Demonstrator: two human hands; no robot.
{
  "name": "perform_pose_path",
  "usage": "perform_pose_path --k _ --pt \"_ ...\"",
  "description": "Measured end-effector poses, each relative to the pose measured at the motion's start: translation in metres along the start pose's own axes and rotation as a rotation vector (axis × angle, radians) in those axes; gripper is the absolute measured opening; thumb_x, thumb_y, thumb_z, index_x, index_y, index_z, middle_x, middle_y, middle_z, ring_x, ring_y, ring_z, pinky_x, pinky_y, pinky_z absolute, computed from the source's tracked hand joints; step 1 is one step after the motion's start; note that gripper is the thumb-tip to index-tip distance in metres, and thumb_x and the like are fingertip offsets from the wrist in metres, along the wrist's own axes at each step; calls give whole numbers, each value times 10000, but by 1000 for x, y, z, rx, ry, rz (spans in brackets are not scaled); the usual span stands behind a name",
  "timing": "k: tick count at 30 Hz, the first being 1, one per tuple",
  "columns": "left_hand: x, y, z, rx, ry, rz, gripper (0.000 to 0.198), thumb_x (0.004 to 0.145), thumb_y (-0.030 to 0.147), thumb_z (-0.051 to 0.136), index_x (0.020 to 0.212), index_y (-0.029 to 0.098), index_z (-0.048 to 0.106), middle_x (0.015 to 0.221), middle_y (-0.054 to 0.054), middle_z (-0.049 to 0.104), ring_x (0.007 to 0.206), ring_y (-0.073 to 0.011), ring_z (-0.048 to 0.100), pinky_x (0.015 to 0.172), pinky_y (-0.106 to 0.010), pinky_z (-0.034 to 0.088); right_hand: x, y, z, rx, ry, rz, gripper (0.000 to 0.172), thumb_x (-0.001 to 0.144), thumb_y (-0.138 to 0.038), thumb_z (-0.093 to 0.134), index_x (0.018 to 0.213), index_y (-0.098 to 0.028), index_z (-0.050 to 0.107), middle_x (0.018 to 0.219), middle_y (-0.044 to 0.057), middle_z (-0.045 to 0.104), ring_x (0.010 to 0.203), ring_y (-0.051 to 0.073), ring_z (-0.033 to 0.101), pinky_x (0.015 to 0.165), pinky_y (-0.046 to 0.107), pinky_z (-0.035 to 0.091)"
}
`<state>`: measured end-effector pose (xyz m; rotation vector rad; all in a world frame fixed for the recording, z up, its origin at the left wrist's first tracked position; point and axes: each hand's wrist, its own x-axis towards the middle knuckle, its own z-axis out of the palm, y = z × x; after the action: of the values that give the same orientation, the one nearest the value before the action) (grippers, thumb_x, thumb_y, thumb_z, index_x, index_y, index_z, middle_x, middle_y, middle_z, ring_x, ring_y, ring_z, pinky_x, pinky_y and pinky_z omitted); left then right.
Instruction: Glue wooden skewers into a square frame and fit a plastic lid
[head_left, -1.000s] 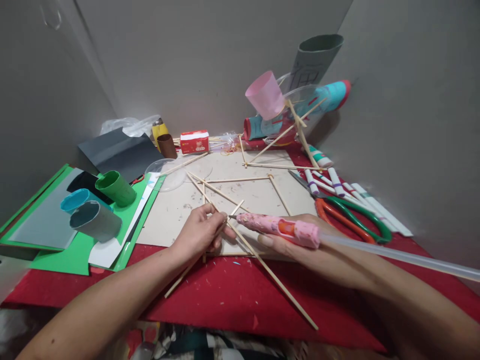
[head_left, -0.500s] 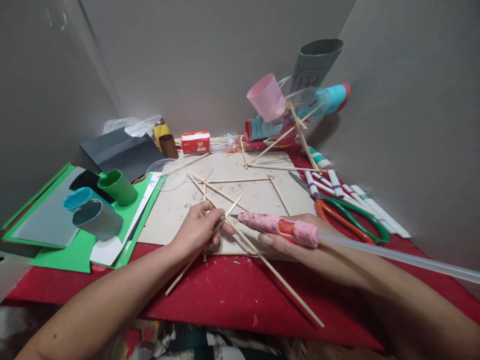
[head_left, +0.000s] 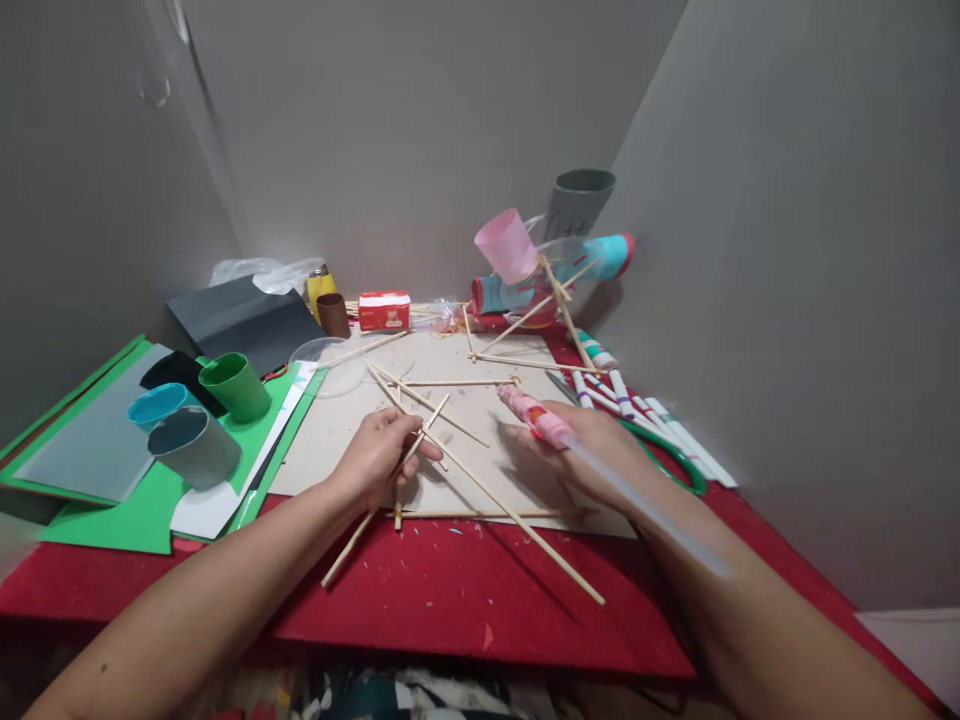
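My left hand [head_left: 379, 455] is closed, pinching wooden sticks [head_left: 517, 515] near the spot where they cross. One long stick slants from that crossing towards the table's front right. In my right hand [head_left: 596, 450] is a pink-wrapped hot glue gun [head_left: 531, 412], with a translucent glue stick [head_left: 637, 500] trailing from its back end. The gun's tip points up and left, apart from the crossed sticks. Beneath my hands, more joined sticks [head_left: 457, 383] form a frame on a pale board [head_left: 322, 450].
Paper cups [head_left: 196, 450] stand on green sheets [head_left: 112, 520] at the left. A red tissue pack [head_left: 384, 312] sits at the back. Behind on the right rises a stick structure with a pink cup [head_left: 506, 245]. Scissors [head_left: 682, 460] and white tubes [head_left: 690, 440] lie at the right.
My right hand has drawn the glue gun away from the stick crossing, up and to the right. My left hand keeps its pinch on the sticks. The camera view has shifted somewhat.
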<state>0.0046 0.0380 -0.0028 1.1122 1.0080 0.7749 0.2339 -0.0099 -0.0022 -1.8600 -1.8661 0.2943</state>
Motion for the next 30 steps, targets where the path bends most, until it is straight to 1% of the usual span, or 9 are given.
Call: perform_pose_path --k 5,9,19,21,23,25,26,28,30 --pt "1 0 -5 -41 0 42 132 820 239 495 721 175 437 635 -66 680 306 -40 354 310 -160 234 6 9 1 -173 -80 69 329 807 -512 541 749 -195 601 701 65 660 604 206 577 511 277 325" --pt "1 1 -8 -49 15 63 119 805 228 510 726 173 441 621 -54 673 302 -35 346 315 -157 228 5 20 -1 -253 -87 94 271 790 -443 546 769 -179 604 718 68 652 601 189 554 516 268 296" --pt "-6 2 -5 -57 -5 75 109 819 204 486 728 176 433 584 -50 668 285 -42 355 314 -158 221 6 40 -11 -388 -167 178 454 781 -608 523 795 -169 640 781 107 681 662 231 596 525 286 332" --pt "-8 3 -3 -60 -5 71 116 817 200 493 726 180 425 575 -44 665 282 -40 357 317 -156 215 2 33 -14 -415 -142 172 450 791 -605 512 787 -175 645 806 121 685 700 258 616 537 301 359" --pt "-10 3 -2 -61 -6 67 127 816 199 500 719 182 420 568 -38 661 281 -38 355 319 -157 214 -7 16 -17 -393 -42 102 430 815 -579 500 858 -180 655 896 135 689 795 286 635 589 326 411" --pt "-11 3 -1 -53 -7 68 139 815 202 507 709 183 419 560 -31 655 283 -39 357 319 -157 217 -19 -7 -15 -195 97 -6 398 854 -530 487 993 -189 636 976 115 693 825 251 651 676 336 468" --pt "-11 3 0 -47 -9 71 143 813 207 512 705 183 420 561 -29 654 284 -40 359 318 -157 220 -25 -20 -12 -46 112 -54 400 869 -518 484 1061 -188 604 937 96 699 777 220 657 682 323 487" --pt "-11 1 1 -33 -13 85 141 807 217 516 703 182 427 568 -26 655 287 -42 363 316 -158 231 -36 -45 -2 126 43 -122 413 889 -480 487 1182 -192 523 901 77 696 763 197 660 644 293 497" --pt "-11 -2 2 -23 -19 107 126 804 225 509 708 181 440 577 -26 659 291 -46 366 312 -160 245 -42 -62 10 152 -55 -173 457 866 -442 546 1248 -210 452 906 59 693 686 177 656 611 286 491"
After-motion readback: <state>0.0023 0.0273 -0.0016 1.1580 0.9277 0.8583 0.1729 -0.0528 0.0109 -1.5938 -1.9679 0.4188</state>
